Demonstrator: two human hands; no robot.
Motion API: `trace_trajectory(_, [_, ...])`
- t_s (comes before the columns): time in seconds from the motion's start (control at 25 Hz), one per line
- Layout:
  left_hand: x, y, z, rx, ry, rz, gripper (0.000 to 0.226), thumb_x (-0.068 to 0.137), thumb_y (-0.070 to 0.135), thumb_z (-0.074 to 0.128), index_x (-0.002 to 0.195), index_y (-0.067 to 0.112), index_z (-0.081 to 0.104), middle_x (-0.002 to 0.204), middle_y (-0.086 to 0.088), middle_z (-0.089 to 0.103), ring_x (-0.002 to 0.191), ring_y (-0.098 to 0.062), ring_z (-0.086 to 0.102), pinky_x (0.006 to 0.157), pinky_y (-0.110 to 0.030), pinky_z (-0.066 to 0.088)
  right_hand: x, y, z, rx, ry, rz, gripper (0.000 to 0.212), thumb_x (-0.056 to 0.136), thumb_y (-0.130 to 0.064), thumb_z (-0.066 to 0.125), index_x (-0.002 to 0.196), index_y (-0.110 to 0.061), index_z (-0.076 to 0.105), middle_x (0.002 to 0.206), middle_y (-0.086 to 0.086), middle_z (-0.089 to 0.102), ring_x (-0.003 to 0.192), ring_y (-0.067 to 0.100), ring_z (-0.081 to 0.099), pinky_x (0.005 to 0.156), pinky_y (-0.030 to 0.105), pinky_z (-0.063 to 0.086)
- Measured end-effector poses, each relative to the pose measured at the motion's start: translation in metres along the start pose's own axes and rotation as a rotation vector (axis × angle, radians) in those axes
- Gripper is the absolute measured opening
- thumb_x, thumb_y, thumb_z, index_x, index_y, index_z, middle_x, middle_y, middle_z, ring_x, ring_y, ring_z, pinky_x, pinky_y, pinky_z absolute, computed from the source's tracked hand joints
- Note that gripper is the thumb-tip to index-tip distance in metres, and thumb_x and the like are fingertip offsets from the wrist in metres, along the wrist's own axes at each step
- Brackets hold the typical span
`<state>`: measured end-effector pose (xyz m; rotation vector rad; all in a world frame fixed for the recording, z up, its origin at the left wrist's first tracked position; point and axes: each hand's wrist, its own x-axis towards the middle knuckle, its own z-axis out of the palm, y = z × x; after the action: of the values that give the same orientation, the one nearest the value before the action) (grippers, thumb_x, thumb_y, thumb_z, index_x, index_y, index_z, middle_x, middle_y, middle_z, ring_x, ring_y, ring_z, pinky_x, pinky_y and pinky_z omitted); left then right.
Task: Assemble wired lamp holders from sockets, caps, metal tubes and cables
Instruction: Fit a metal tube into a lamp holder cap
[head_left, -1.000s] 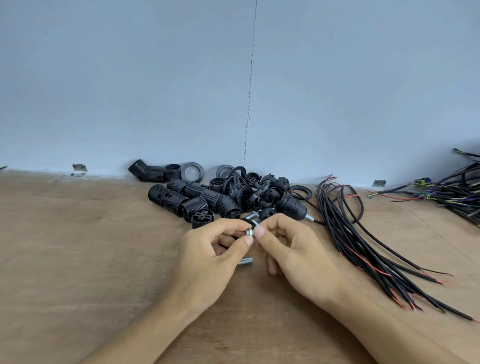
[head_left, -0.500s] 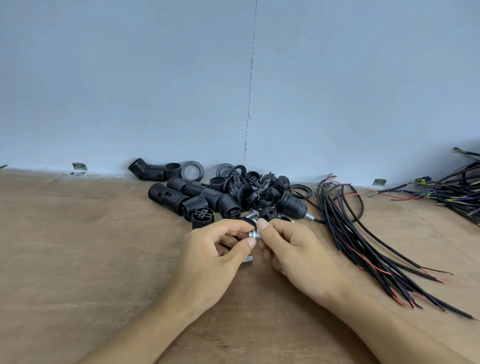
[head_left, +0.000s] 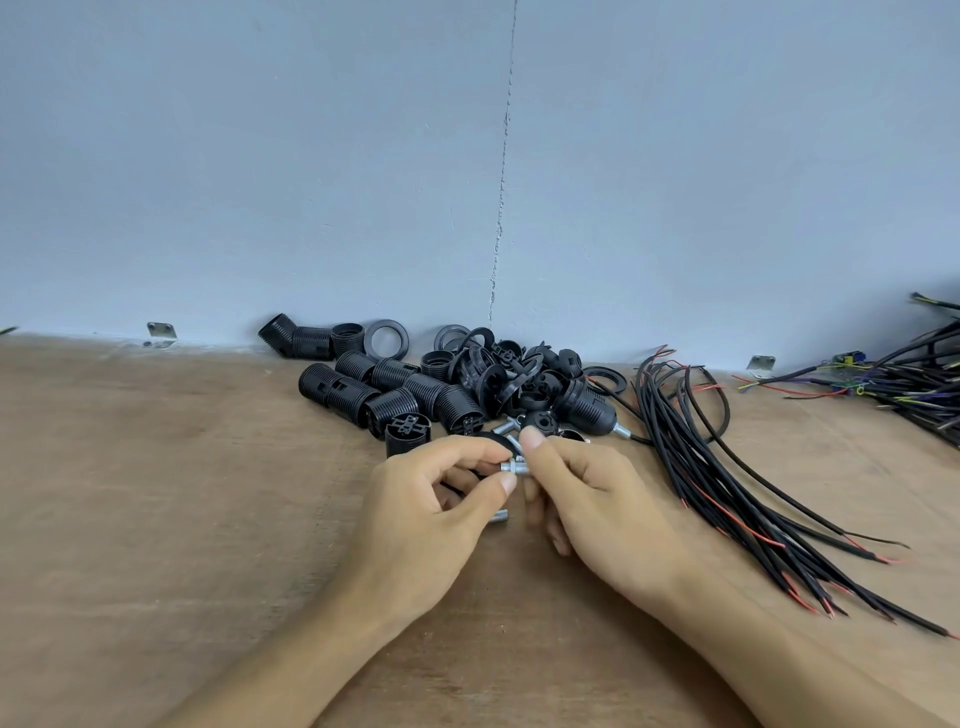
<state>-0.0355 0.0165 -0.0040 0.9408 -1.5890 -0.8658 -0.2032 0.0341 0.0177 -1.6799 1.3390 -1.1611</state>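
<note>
Metal tube (head_left: 514, 467): between both hands, over the tabletop (head_left: 156, 519), near the sockets (head_left: 415, 395)
Left hand (head_left: 431, 514): pinches its left end
Right hand (head_left: 597, 499): pinches its right end
Cables (head_left: 727, 467): right of the hands

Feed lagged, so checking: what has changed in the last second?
Very little. The right hand moved its index fingertip up and away over the metal tube, which edged slightly right. The left hand keeps its grip on it. Sockets and cables stayed put.
</note>
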Motion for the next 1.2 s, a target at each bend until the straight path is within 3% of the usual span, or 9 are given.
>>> trace_trajectory(0.12, [0.0, 0.0, 0.0, 0.002, 0.016, -0.002, 0.018, 0.08, 0.028, 0.073, 0.095, 0.036, 0.079, 0.09, 0.012, 0.076, 0.082, -0.009, 0.071, 0.068, -0.015, 0.054, 0.001, 0.001, 0.0, 0.009, 0.054, 0.018, 0.064, 0.102, -0.06, 0.034, 0.071, -0.011, 0.061, 0.052, -0.003, 0.06, 0.045, 0.014, 0.05, 0.048, 0.02, 0.041])
trace_trajectory(0.32, [0.0, 0.004, 0.0, 0.026, -0.004, 0.027, 0.019, 0.081, 0.027, 0.072, 0.095, 0.04, 0.077, 0.087, 0.014, 0.076, 0.08, -0.007, 0.071, 0.068, -0.023, 0.058, 0.001, 0.005, -0.003, 0.063, -0.038, -0.08, 0.023, 0.093, -0.048, 0.059, 0.086, -0.027, 0.066, 0.076, 0.007, 0.068, 0.048, 0.015, 0.052, 0.05, 0.02, 0.041])
trace_trajectory(0.44, [0.0, 0.005, 0.0, 0.033, -0.009, 0.03, 0.026, 0.078, 0.028, 0.073, 0.099, 0.044, 0.073, 0.088, 0.016, 0.075, 0.073, -0.007, 0.069, 0.065, -0.02, 0.055, 0.003, 0.008, -0.004, 0.09, -0.056, -0.081, 0.017, 0.097, -0.037, 0.063, 0.086, -0.024, 0.069, 0.076, 0.004, 0.069, 0.047, 0.016, 0.052, 0.049, 0.018, 0.04])
trace_trajectory(0.56, [0.005, 0.002, -0.004, 0.09, 0.133, 0.032, 0.034, 0.075, 0.029, 0.071, 0.106, 0.042, 0.067, 0.089, 0.019, 0.069, 0.058, -0.006, 0.058, 0.06, -0.013, 0.046, 0.006, 0.01, -0.005, 0.167, -0.007, -0.025, 0.012, 0.096, -0.029, 0.066, 0.089, -0.02, 0.07, 0.079, 0.004, 0.072, 0.048, 0.016, 0.052, 0.048, 0.019, 0.04])
trace_trajectory(0.72, [0.015, -0.003, -0.024, 0.23, 0.327, -0.036, 0.026, 0.066, 0.027, 0.062, 0.09, 0.037, 0.061, 0.083, 0.011, 0.059, 0.06, -0.011, 0.051, 0.059, -0.014, 0.04, 0.011, 0.013, -0.007, 0.269, 0.03, 0.047, 0.011, 0.092, -0.023, 0.07, 0.092, -0.013, 0.071, 0.083, 0.008, 0.074, 0.049, 0.014, 0.053, 0.047, 0.02, 0.041])
trace_trajectory(0.84, [0.016, -0.005, -0.026, 0.374, 0.244, -0.084, 0.021, 0.063, 0.037, 0.062, 0.083, 0.034, 0.058, 0.084, 0.01, 0.055, 0.069, -0.011, 0.053, 0.065, -0.027, 0.042, 0.011, 0.013, -0.008, 0.301, 0.037, 0.066, 0.008, 0.093, -0.02, 0.069, 0.095, -0.013, 0.072, 0.086, 0.007, 0.075, 0.05, 0.013, 0.054, 0.048, 0.021, 0.041])
trace_trajectory(0.92, [0.012, -0.007, -0.021, 0.526, 0.183, -0.014, 0.024, 0.065, 0.048, 0.063, 0.085, 0.036, 0.057, 0.088, 0.015, 0.052, 0.077, -0.003, 0.053, 0.067, -0.029, 0.041, 0.011, 0.012, -0.008, 0.311, 0.034, 0.074, 0.008, 0.095, -0.017, 0.067, 0.099, -0.012, 0.072, 0.089, 0.008, 0.076, 0.051, 0.012, 0.055, 0.049, 0.021, 0.041])
trace_trajectory(1.04, [0.007, -0.01, -0.014, 0.714, 0.069, 0.071, 0.04, 0.073, 0.063, 0.066, 0.107, 0.041, 0.063, 0.1, 0.019, 0.046, 0.083, -0.003, 0.057, 0.07, -0.033, 0.052, 0.01, 0.012, -0.008, 0.306, 0.021, 0.075, 0.011, 0.096, -0.014, 0.064, 0.104, -0.012, 0.071, 0.093, 0.009, 0.077, 0.053, 0.013, 0.056, 0.05, 0.022, 0.042])
trace_trajectory(1.2, [0.008, -0.013, -0.014, 0.723, 0.047, 0.106, 0.032, 0.085, 0.042, 0.077, 0.115, 0.033, 0.071, 0.104, 0.018, 0.048, 0.074, -0.005, 0.057, 0.069, -0.036, 0.055, 0.01, 0.012, -0.008, 0.292, 0.017, 0.066, 0.011, 0.095, -0.014, 0.066, 0.105, -0.012, 0.068, 0.094, 0.01, 0.077, 0.053, 0.014, 0.056, 0.052, 0.024, 0.042])
